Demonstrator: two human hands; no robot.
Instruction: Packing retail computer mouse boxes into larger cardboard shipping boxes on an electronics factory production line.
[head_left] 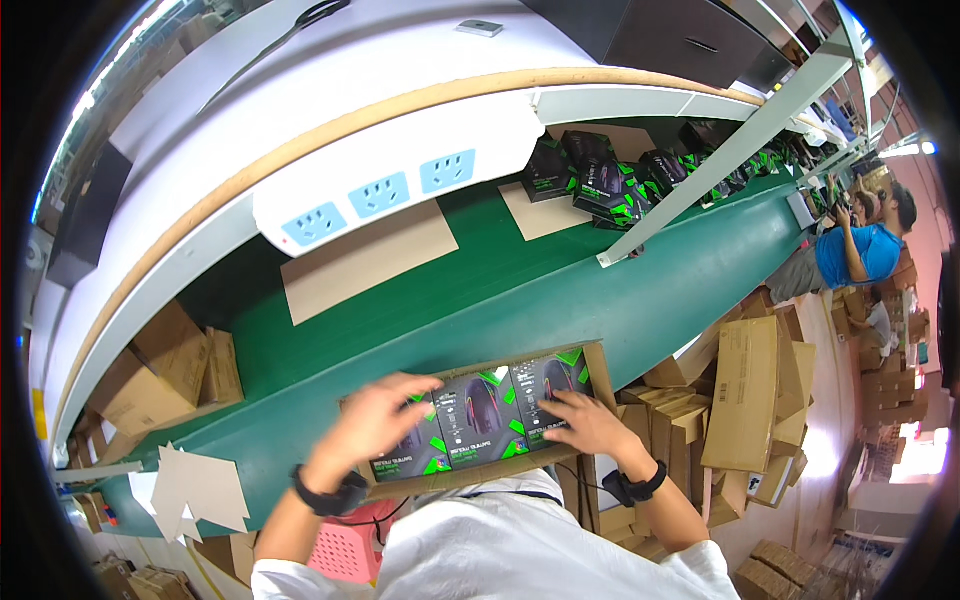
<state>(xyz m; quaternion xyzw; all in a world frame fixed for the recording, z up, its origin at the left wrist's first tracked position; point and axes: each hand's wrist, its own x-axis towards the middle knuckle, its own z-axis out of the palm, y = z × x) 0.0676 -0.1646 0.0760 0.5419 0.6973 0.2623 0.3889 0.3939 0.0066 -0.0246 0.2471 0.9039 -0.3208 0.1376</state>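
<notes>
Near edge: my open brown cardboard carton [598, 362] sits at the near edge of the long green worktop [480, 270], right in front of my white-clad chest.
Open room: far of the carton the green surface lies bare up to two flat brown cardboard sheets [365, 255]; a slanting grey metal post [720, 150] comes down on the worktop to the far right.
Left hand: my left hand [375, 420] lies spread and flat on the leftmost black and green mouse box [415, 455], gripping nothing.
Right hand: my right hand [585, 420] rests with fingers spread loosely on the rightmost black and green mouse box [545, 385], not closed around it.
Carton contents: three such boxes lie side by side, face up, filling the carton; the middle box [480, 420] shows between my hands.
Far right: a cluster of matching black and green boxes [610, 180] stands on the worktop, well apart.
Overhead: a white socket strip with blue outlets [400, 185] hangs along the shelf edge.
Floor right: stacked brown cartons [745, 390] crowd beside the worktop.
</notes>
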